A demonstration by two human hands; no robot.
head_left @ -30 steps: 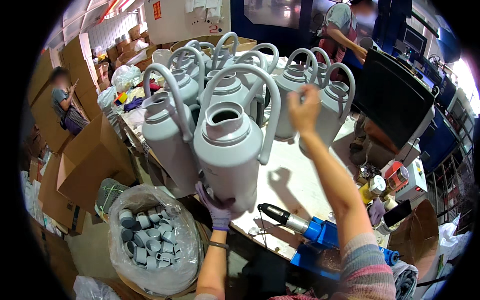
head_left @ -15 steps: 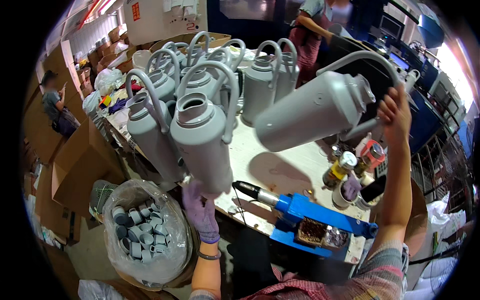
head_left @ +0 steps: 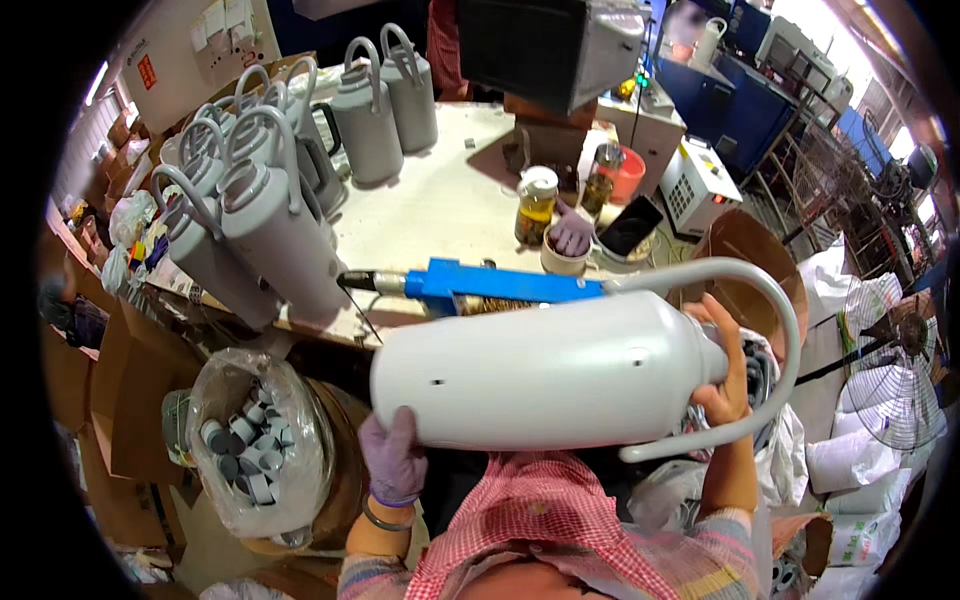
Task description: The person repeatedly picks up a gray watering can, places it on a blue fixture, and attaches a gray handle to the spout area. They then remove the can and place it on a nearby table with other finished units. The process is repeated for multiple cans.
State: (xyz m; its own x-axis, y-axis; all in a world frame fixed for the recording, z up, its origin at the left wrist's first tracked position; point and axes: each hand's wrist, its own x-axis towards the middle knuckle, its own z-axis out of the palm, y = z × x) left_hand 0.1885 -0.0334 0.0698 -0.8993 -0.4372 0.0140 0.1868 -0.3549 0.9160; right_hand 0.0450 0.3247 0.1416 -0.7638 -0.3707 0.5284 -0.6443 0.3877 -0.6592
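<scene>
A grey thermos jug (head_left: 520, 375) lies sideways in front of me, base to the left and neck to the right, with its large curved handle (head_left: 785, 330) looping round the right end. My bare right hand (head_left: 722, 365) grips it at the neck, fingers and thumb closed round it. Against the base, at the lower left, is my left hand (head_left: 395, 455) in a purple glove, holding that end; some of its fingers are hidden beneath. Two small dark holes show in the jug's side. Behind it, partly covered, is a blue fixture (head_left: 500, 285) with a black pointed tip.
Several similar grey jugs (head_left: 270, 215) stand upright on the left of the white table (head_left: 440, 215). A plastic-lined bin (head_left: 215, 375) of grey parts is at lower left. Jars (head_left: 535, 205), a cup (head_left: 563, 262) with a purple glove and a phone (head_left: 630, 228) stand beyond the fixture.
The jug has come down from above the table to lie close before me. My right hand has shifted from the handle to the neck; my left hand has moved onto the base.
</scene>
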